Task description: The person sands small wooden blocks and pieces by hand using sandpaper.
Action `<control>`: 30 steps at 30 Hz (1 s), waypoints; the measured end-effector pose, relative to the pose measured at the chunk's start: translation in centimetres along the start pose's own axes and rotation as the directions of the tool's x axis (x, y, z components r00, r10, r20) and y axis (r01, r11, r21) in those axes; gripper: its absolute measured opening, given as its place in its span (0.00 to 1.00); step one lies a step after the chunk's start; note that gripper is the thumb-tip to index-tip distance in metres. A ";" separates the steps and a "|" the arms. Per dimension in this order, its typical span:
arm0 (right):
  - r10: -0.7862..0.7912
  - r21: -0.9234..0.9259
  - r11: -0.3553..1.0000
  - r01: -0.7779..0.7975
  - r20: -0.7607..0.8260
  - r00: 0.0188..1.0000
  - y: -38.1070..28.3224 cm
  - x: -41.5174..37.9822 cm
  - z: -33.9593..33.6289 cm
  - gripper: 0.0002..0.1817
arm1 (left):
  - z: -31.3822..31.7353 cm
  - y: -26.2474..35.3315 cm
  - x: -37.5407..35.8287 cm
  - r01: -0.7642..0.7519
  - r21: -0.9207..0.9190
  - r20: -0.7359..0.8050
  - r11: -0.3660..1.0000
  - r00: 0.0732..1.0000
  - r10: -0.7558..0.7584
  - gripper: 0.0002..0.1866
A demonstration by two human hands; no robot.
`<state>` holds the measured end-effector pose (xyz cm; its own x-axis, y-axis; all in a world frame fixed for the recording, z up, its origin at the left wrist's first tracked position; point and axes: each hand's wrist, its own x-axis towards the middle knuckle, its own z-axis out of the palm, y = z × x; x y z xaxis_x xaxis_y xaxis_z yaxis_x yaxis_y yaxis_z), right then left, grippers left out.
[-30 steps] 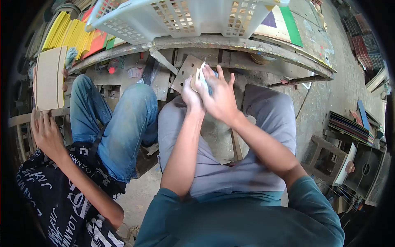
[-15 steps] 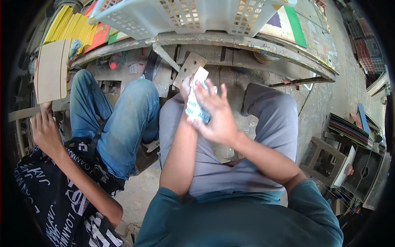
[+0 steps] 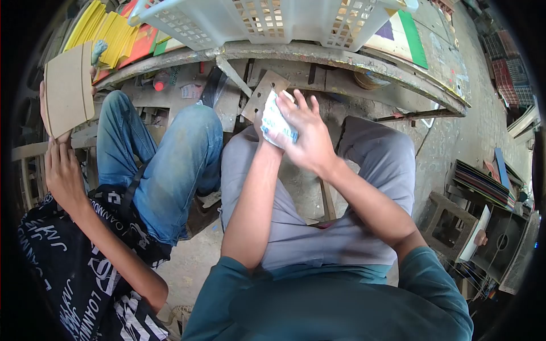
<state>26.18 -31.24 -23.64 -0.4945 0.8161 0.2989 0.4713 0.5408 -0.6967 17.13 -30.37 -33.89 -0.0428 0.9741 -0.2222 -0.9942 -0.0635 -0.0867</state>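
A piece of white-backed sandpaper point(image 3: 274, 120) with blue printing, "400" and letters like "ALU", lies between my two hands above my lap. Its edges look ragged and creased. My left hand point(image 3: 259, 123) is closed underneath it, mostly covered by the paper, so what its fingers wrap round does not show. Flat against the printed side rests my right hand point(image 3: 309, 136), its fingers stretched out and apart, pointing away from me. Slight blur softens the fingers and the paper.
A white plastic basket point(image 3: 227, 25) stands on the worn bench point(image 3: 341, 57) ahead. Yellow sheets point(image 3: 105, 34) are stacked at its left. Beside me a co-worker's hand point(image 3: 65, 176) touches a tan board point(image 3: 68, 88). Below the bench lies a board with holes point(image 3: 261, 91). Stacked panels point(image 3: 483, 184) stand right.
My right hand has shifted up and right, its fingers turned more upright. The sandpaper looks more bunched. A pale end that stuck out at the top no longer shows clearly.
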 end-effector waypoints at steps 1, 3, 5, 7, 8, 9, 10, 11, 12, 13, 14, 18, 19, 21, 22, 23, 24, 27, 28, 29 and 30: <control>-0.007 -0.081 0.997 0.008 0.013 1.000 -0.9 -0.4 -0.3 0.43 | 2.0 0.8 -1.2 0.059 0.120 -0.102 0.991 0.994 -0.046 0.21; -0.004 -0.078 0.997 0.009 0.064 0.998 -2.1 -1.1 -0.7 0.49 | 4.9 1.4 -1.7 0.122 0.231 -0.205 0.965 0.976 -0.074 0.21; 0.037 -0.126 0.992 -0.023 0.106 0.994 -2.3 -1.3 -1.0 0.55 | 6.3 1.2 -1.9 0.107 0.441 -0.248 0.891 0.969 0.007 0.21; 0.055 -0.152 0.988 -0.035 0.125 0.991 -2.2 -0.9 -0.9 0.58 | 5.7 1.1 -1.7 0.084 0.447 -0.240 0.890 0.970 0.029 0.19; 0.054 -0.122 0.992 -0.041 0.108 0.993 -2.2 -0.9 -0.7 0.57 | 6.1 1.0 -1.6 0.056 0.458 -0.227 0.887 0.972 0.055 0.17; 0.051 -0.089 0.995 -0.043 0.090 0.995 -2.2 -0.9 -0.5 0.57 | 6.6 1.0 -1.5 0.026 0.469 -0.212 0.883 0.974 0.084 0.16; 0.023 -0.022 1.000 -0.022 0.067 0.997 -2.6 -1.5 -0.2 0.55 | 6.9 0.6 -1.9 -0.009 0.420 -0.338 0.908 0.927 0.166 0.15; 0.017 -0.019 1.000 -0.016 0.065 0.998 -3.0 -1.8 -0.2 0.55 | 6.5 0.9 -1.6 -0.015 0.423 -0.333 0.906 0.927 0.171 0.15; 0.054 -0.002 0.999 -0.054 0.100 0.994 -3.2 -2.1 -0.2 0.52 | 5.9 1.4 -1.3 -0.055 0.532 -0.295 0.845 0.924 0.245 0.15; 0.093 0.013 0.995 -0.095 0.136 0.986 -3.3 -2.3 -0.3 0.49 | 5.3 1.7 -1.2 -0.091 0.631 -0.251 0.770 0.916 0.313 0.15; 0.092 0.016 0.995 -0.096 0.151 0.984 -3.0 -2.0 -0.8 0.43 | 6.3 0.9 -1.6 -0.154 0.643 -0.188 0.750 0.918 0.349 0.15; 0.301 0.142 0.937 -0.318 0.129 0.945 0.3 1.1 -1.2 0.44 | 7.7 -1.2 -2.2 -0.273 0.897 0.055 0.348 0.849 0.525 0.16; 0.304 0.138 0.938 -0.319 0.122 0.945 0.0 0.6 -1.2 0.44 | 7.4 -1.2 -2.1 -0.273 0.895 0.057 0.352 0.853 0.519 0.16; 0.220 0.186 0.955 -0.233 0.088 0.972 -1.4 -1.2 -0.5 0.44 | 6.8 -0.4 -1.7 -0.304 0.829 0.036 0.469 0.867 0.497 0.15; 0.174 0.201 0.960 -0.196 0.123 0.977 -2.2 -2.1 -0.2 0.44 | 6.9 0.6 -1.4 -0.231 0.789 -0.070 0.569 0.887 0.457 0.15; 0.183 0.332 0.919 -0.212 0.117 0.976 -3.0 -2.5 -0.1 0.44 | 7.3 1.1 -1.8 -0.191 0.826 -0.093 0.530 0.882 0.463 0.15; 0.181 0.259 0.944 -0.203 0.104 0.978 -2.8 -2.3 -0.1 0.43 | 6.4 1.1 -1.7 -0.229 0.847 -0.054 0.481 0.861 0.506 0.15; 0.280 0.232 0.930 -0.287 0.062 0.958 0.2 0.7 -0.1 0.42 | 6.4 -1.1 -2.8 -0.275 0.926 0.081 0.258 0.814 0.576 0.16; 0.274 0.200 0.939 -0.278 0.052 0.960 -0.1 0.4 -0.2 0.42 | 6.3 -1.3 -3.3 -0.295 0.907 0.086 0.301 0.830 0.552 0.16; 0.263 0.167 0.950 -0.265 0.039 0.964 -0.5 0.0 -0.2 0.43 | 6.2 -1.3 -3.3 -0.317 0.884 0.098 0.343 0.844 0.526 0.16; 0.235 0.200 0.950 -0.238 0.040 0.971 -1.3 -0.9 0.0 0.43 | 6.7 -1.1 -2.9 -0.279 0.871 0.003 0.404 0.825 0.565 0.15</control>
<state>26.06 -32.71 -23.01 -0.3988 0.9115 0.1003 0.4200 0.2788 -0.8636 17.72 -31.63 -26.69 -0.5970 0.7687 -0.2296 -0.4755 -0.1086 0.8730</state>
